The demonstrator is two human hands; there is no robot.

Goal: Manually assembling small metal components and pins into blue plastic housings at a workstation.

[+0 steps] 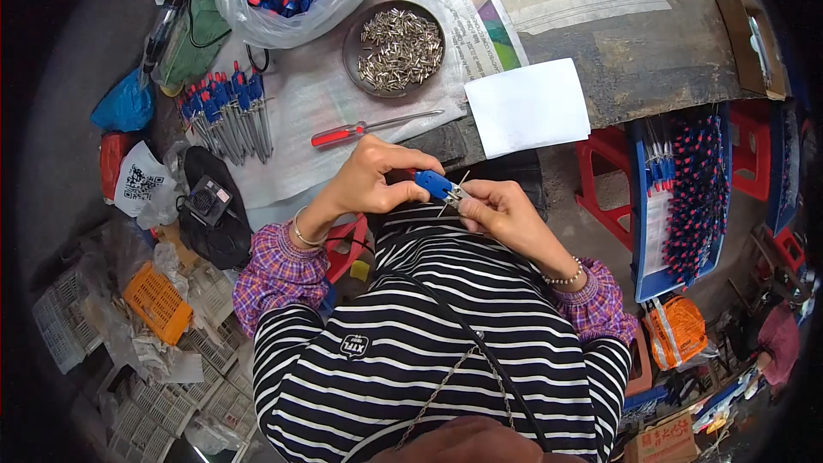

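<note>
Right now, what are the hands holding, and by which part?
The left hand grips a small blue plastic piece by its back end. The right hand pinches the thin metal pins at its front.

Screwdriver [370,128] before dish [395,48]

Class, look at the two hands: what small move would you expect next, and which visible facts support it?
Probably the right hand pushes the thin metal pins deeper into the blue plastic part that the left hand pinches: the pins still stick out of its end, and finished pieces on the table show them seated.
</note>
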